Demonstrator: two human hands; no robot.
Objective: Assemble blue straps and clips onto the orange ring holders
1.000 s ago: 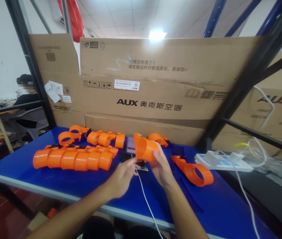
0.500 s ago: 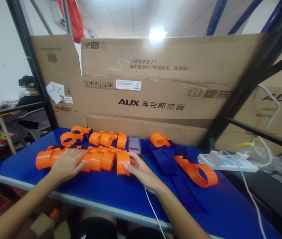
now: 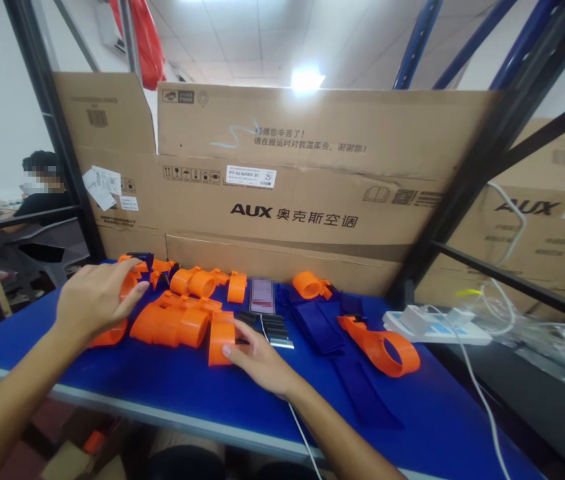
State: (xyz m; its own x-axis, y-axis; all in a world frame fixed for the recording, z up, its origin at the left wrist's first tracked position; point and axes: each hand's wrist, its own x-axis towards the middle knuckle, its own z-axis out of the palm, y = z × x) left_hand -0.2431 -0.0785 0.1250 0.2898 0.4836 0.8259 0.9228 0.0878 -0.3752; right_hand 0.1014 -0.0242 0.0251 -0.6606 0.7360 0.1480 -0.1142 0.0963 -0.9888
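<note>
My right hand [image 3: 257,357] holds an orange ring-shaped band [image 3: 221,343], thumb on its near face and the other fingers behind it. The band is at the right end of a row of similar orange bands [image 3: 177,325] lying on their sides on the blue tabletop. At the far left, my left hand [image 3: 95,297] is curled around another orange ring-shaped band [image 3: 127,285], partly hidden by the hand. Below that hand, one more orange band [image 3: 111,335] shows in part.
Behind the row lie more orange bands [image 3: 201,283] and a phone-like device [image 3: 262,295]. Dark strips [image 3: 270,327] and blue straps [image 3: 318,327] lie right of centre. Further right are an orange loop [image 3: 397,353] and a white power strip [image 3: 437,327]. A cardboard wall [image 3: 307,167] stands behind.
My left hand has left the row, moving left and up to the far-left bands, which have shifted. The row's left part is now split. My right hand and its band moved slightly left.
</note>
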